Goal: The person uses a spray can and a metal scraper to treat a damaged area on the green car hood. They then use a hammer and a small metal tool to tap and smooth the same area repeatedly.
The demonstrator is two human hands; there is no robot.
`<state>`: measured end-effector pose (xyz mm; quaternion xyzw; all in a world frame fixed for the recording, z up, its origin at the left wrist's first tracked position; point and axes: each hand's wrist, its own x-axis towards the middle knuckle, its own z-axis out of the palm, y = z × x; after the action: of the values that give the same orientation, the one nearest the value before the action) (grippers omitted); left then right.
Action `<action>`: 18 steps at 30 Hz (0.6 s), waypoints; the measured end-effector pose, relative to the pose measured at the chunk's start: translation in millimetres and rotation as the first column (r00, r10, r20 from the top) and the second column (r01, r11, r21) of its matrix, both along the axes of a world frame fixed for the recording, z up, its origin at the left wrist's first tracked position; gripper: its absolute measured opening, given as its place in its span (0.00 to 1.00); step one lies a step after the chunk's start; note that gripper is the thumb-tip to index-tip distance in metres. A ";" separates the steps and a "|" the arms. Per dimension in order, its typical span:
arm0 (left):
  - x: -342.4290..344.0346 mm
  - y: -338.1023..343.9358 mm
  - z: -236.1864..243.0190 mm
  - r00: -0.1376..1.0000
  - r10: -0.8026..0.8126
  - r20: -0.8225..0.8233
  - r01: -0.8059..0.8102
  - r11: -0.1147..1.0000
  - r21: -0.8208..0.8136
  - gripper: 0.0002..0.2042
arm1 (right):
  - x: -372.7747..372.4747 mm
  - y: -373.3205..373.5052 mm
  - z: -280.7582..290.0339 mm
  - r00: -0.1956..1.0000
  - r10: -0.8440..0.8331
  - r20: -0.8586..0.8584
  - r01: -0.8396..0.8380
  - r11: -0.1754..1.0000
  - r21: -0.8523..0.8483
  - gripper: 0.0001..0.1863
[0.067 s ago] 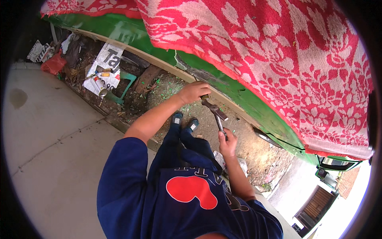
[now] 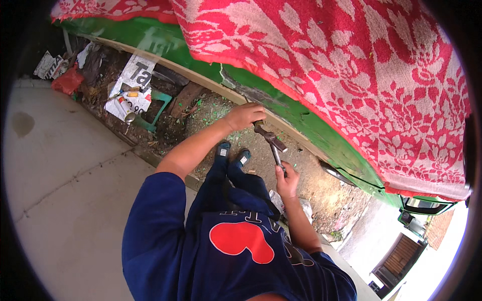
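My left hand (image 2: pixel 245 115) reaches out to the lower edge of a green vehicle body (image 2: pixel 301 118) and is closed around a small dark tool (image 2: pixel 259 123), most of it hidden by the fingers. My right hand (image 2: pixel 287 181) grips the handle of a hammer (image 2: pixel 272 140). The hammer's head sits just below and right of the left hand, close to the dark tool. A red and white flowered cloth (image 2: pixel 341 65) covers the body above.
My two dark shoes (image 2: pixel 232 152) stand on dirt strewn with green flakes. Left of them lie printed paper (image 2: pixel 131 85), a green plastic frame (image 2: pixel 153 113) and a red bag (image 2: pixel 68 81). A concrete floor (image 2: pixel 65 180) spreads at the left. A green vehicle (image 2: pixel 427 205) stands at far right.
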<state>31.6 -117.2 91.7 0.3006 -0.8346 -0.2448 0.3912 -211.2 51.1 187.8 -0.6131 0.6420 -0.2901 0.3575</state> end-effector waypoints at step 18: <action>-13.4 -35.2 -13.0 0.973 -0.182 0.140 0.184 0.983 0.001 0.14 | -5.8 15.4 -57.0 0.988 -0.152 -0.016 0.151 0.985 -0.079 0.11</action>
<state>18.2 -152.4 78.7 0.2365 -0.8855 -0.2530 0.3096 -217.0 66.6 130.8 -0.5791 0.6790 -0.3343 0.3031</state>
